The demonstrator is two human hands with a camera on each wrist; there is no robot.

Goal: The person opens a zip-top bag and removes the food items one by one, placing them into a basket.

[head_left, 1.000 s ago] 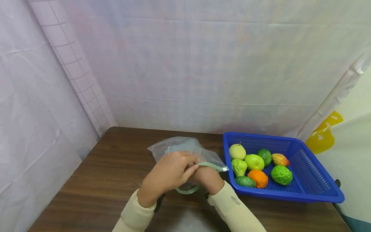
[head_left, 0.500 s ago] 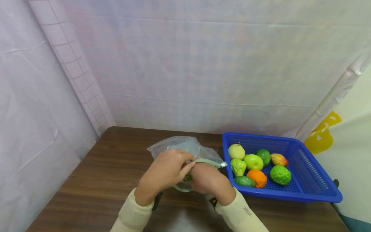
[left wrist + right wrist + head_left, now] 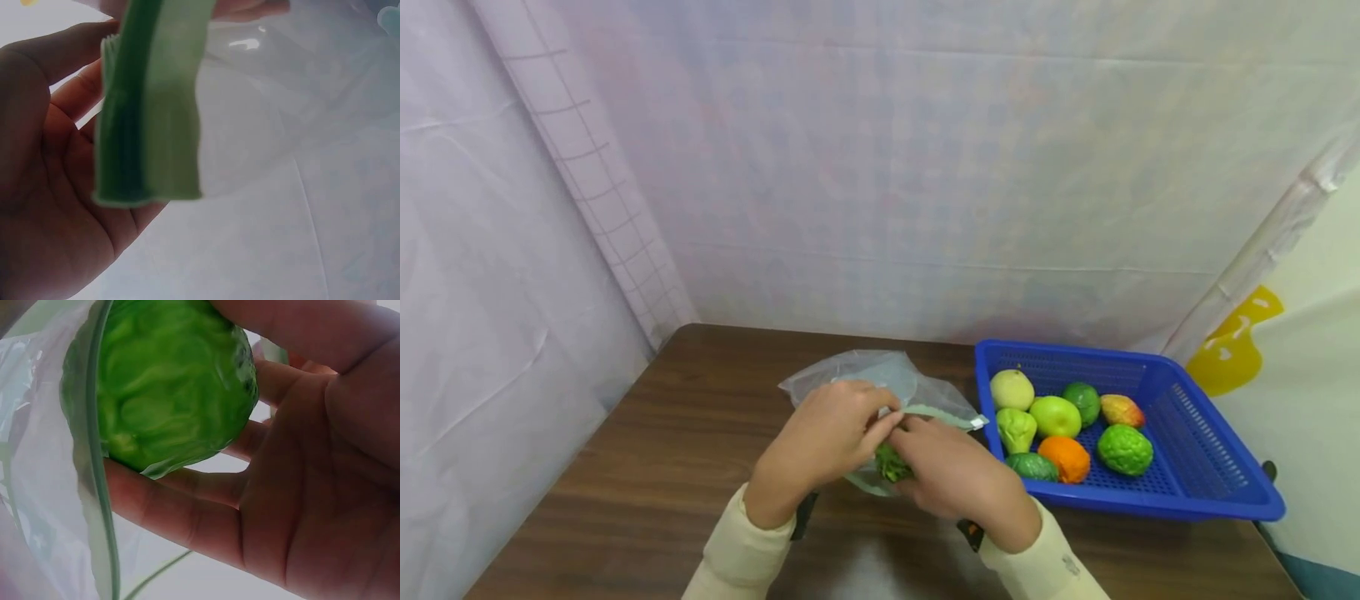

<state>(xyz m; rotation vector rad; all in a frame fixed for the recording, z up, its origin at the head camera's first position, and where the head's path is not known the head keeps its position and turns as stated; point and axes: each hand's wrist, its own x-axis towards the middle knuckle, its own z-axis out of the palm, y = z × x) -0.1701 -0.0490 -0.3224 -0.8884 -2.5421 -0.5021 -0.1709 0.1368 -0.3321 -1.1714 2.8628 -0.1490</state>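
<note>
A clear zip bag (image 3: 943,402) with a pale green zip strip (image 3: 172,112) lies under both hands, its mouth toward the person. My left hand (image 3: 823,446) pinches the bag's upper edge between thumb and fingers. At the mouth my right hand (image 3: 955,467) holds a green lumpy fruit (image 3: 175,387), fingers curled under and around it. In the right wrist view the fruit's left side sits at the zip edge, partly behind it. Only a dark green part of it shows between the hands in the head view. Its exact kind is unclear.
To the right a blue plastic basket (image 3: 1210,492) holds several fruits and vegetables, among them an orange (image 3: 1065,459), a green apple (image 3: 1055,417) and a green bumpy fruit (image 3: 1125,450). The brown wooden table (image 3: 647,467) meets a white cloth wall (image 3: 850,208).
My right hand has drawn back toward the lower right, out of the bag's mouth, and the green fruit has come into sight. My left hand keeps its hold on the bag's edge.
</note>
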